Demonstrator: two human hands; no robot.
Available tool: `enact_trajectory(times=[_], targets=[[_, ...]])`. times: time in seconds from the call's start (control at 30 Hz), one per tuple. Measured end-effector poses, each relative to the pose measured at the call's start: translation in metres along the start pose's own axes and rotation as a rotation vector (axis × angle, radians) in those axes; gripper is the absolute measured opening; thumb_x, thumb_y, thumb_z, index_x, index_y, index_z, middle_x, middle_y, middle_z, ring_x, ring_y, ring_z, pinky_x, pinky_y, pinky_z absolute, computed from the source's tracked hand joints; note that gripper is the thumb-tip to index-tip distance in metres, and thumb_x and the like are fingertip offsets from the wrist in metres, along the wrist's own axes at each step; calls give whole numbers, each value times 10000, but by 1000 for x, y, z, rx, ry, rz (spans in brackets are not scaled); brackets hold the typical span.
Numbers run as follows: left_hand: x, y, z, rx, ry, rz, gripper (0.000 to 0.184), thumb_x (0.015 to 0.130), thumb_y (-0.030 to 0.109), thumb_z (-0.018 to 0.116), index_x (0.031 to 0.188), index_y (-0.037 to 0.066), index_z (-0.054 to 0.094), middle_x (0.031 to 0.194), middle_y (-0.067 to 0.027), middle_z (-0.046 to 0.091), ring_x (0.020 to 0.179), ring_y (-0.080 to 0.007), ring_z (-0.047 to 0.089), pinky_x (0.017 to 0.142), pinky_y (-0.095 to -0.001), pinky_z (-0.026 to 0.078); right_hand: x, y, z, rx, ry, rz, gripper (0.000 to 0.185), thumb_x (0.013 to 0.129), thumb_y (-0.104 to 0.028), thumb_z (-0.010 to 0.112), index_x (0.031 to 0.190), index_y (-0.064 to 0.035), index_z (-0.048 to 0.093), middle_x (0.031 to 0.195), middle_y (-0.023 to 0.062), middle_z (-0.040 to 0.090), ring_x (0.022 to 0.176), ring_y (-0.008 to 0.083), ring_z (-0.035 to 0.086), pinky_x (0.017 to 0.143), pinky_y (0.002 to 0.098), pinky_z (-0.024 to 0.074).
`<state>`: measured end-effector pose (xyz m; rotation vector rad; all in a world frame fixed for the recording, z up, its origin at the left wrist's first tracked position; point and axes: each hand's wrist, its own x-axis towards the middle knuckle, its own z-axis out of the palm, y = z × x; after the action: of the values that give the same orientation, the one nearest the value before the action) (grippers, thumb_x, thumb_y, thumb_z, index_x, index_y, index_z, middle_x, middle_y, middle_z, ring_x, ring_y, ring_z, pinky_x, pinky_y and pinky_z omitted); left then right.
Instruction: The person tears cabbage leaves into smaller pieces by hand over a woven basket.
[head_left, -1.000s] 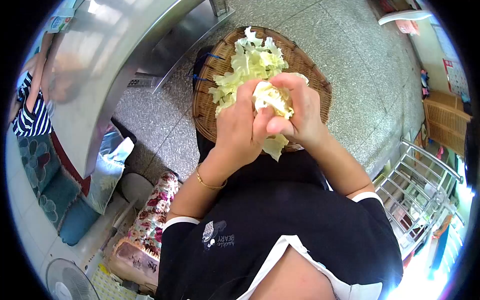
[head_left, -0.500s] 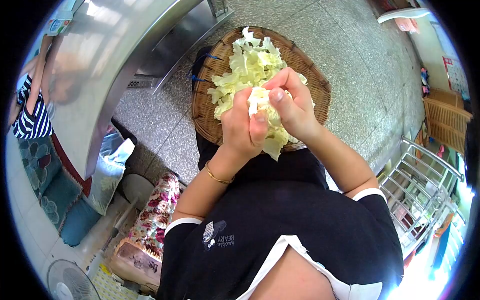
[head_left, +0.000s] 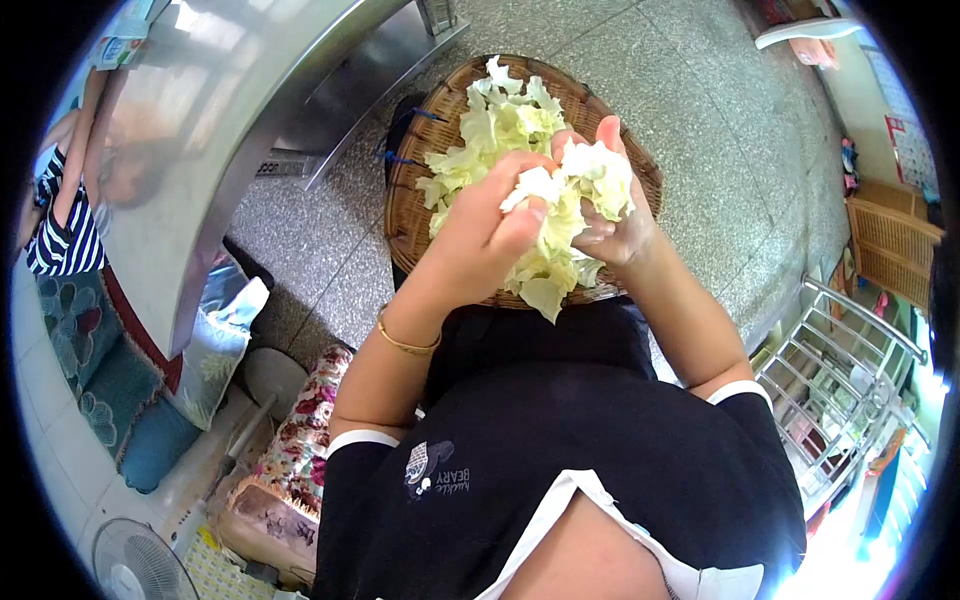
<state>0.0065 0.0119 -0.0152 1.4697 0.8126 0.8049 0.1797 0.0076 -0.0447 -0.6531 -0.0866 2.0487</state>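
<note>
A piece of pale cabbage (head_left: 535,187) is pinched between the thumb and fingers of my left hand (head_left: 475,235), which wears a bracelet. My right hand (head_left: 632,240) cradles a crumpled clump of cabbage leaves (head_left: 600,178) in its palm, its fingers partly curled and hidden behind the leaves. The two pieces meet or overlap; whether they are still joined I cannot tell. Under both hands a round woven bamboo tray (head_left: 630,130) rests at my lap, bearing a heap of torn yellow-green cabbage leaves (head_left: 500,125). One loose leaf (head_left: 543,295) hangs over its near edge.
A shiny metal-edged counter (head_left: 230,120) stands on the left, with a person in a striped garment (head_left: 65,230) beyond it. Cushions (head_left: 160,440) and a fan (head_left: 140,565) are at lower left. To the right is a metal rack (head_left: 840,390) on the speckled floor (head_left: 740,150).
My hands have parted slightly from their closed grip over the cabbage. The right has turned and opened outward with a clump in its palm; the left has shifted a little toward me.
</note>
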Motion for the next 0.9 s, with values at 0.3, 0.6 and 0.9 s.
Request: enact_trajectory(times=[0.3, 0.6, 0.9], targets=[[-5, 2, -9, -650, 110, -286, 275, 890, 77, 467, 1143, -9, 534, 946, -5, 565, 828, -48, 499, 721, -200, 422, -3, 1, -3, 214, -607, -72, 718, 814, -733, 339, 1105, -97, 505, 547, 18, 460, 380, 99, 392, 372, 215, 329], [-4, 13, -11, -234, 298, -133, 250, 829, 10, 584, 1073, -13, 539, 1016, -73, 579, 828, -100, 571, 738, -219, 473, -17, -28, 0, -694, -277, -325, 205, 743, -155, 640, 894, -89, 519, 889, 99, 597, 812, 184, 581, 661, 271, 490], [-6, 11, -3, 304, 265, 41, 195, 889, 73, 535, 1061, -20, 535, 903, -133, 611, 800, -195, 620, 706, -300, 487, -19, -3, 40, -1395, 27, -313, 223, 863, -224, 611, 956, -22, 618, 714, 35, 605, 657, 88, 524, 593, 274, 427]])
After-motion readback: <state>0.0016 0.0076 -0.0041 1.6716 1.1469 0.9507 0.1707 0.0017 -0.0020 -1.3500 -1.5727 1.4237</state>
